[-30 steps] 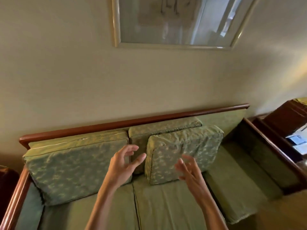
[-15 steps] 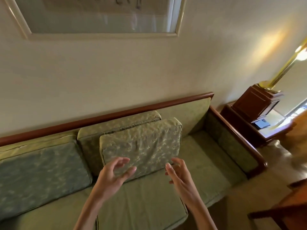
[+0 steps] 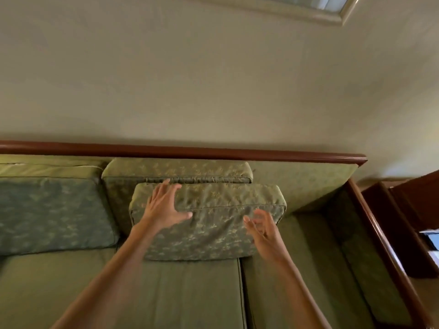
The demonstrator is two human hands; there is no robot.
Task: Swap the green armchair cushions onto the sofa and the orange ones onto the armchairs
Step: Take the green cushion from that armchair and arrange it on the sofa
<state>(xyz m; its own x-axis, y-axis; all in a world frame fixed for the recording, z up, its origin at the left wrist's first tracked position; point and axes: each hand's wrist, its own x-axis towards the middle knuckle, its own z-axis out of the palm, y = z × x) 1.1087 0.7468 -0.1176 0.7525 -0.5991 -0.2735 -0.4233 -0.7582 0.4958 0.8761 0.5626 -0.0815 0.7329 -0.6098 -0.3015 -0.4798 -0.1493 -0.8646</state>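
Note:
A green patterned cushion leans upright on the sofa, in front of a second green cushion that rests against the backrest. A third green cushion stands at the left. My left hand lies open over the front cushion's top left edge, fingers spread and touching the fabric. My right hand is open just in front of the cushion's right part, fingers curled; I cannot tell whether it touches. No orange cushion is in view.
The sofa has a dark wooden back rail and a wooden right arm. A dark wooden side table with papers stands to the right. A framed picture hangs on the wall above.
Both hands moved forward to the front cushion; my left hand now rests on its top edge. The view swung back left and closer to the sofa.

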